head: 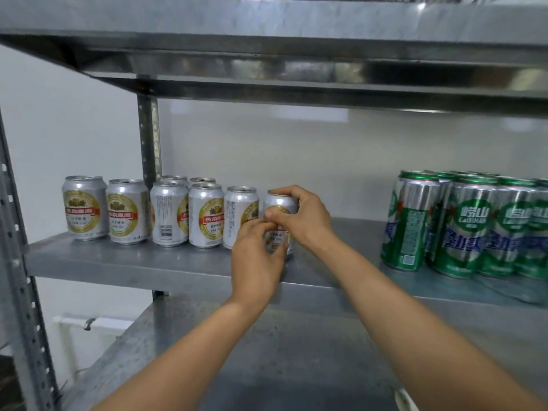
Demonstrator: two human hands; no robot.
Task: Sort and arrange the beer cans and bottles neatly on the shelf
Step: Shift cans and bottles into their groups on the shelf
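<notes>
Both hands grip one short silver can (280,223), which stands upright on the metal shelf (133,262). The right hand (299,218) wraps its fingers over the can's top and side; the left hand (258,256) closes its fingers around the lower part. To the left of the held can stand seven more silver cans of the same kind (gold and red labels): a front row of five (166,213), the nearest just beside the held can, and two in back (189,180). Well apart to the right of the held can is a cluster of taller green cans (474,226); at least five show, the rest are hidden or cut off.
</notes>
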